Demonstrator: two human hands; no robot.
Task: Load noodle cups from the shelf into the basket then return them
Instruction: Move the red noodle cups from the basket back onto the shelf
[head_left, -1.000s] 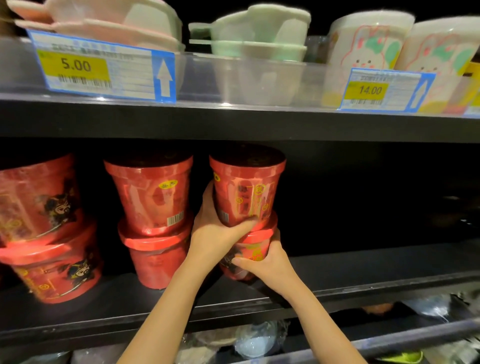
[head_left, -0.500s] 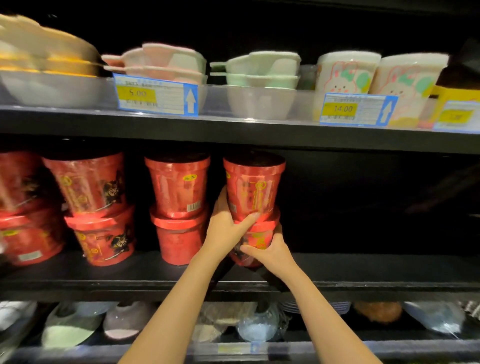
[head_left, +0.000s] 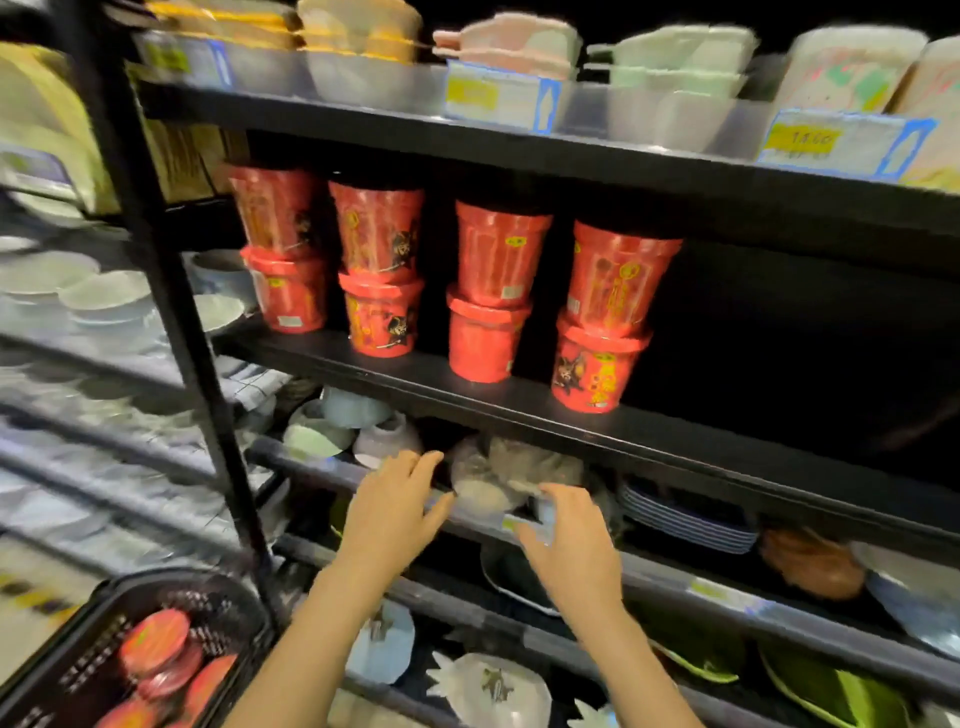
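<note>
Both hands (head_left: 395, 512) (head_left: 574, 551) dropped (blurred) off cups (head_left: 605, 317).

shelf (head_left: 519, 400) free right of noodle cups (head_left: 602, 317)

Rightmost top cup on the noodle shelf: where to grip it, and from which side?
Grip the top cup around its red side wall, just under the wide dark rim. Come from the front or the right: the space to its right looks bare, a neighbouring stack crowds its left, and the shelf above blocks a top approach.
</note>
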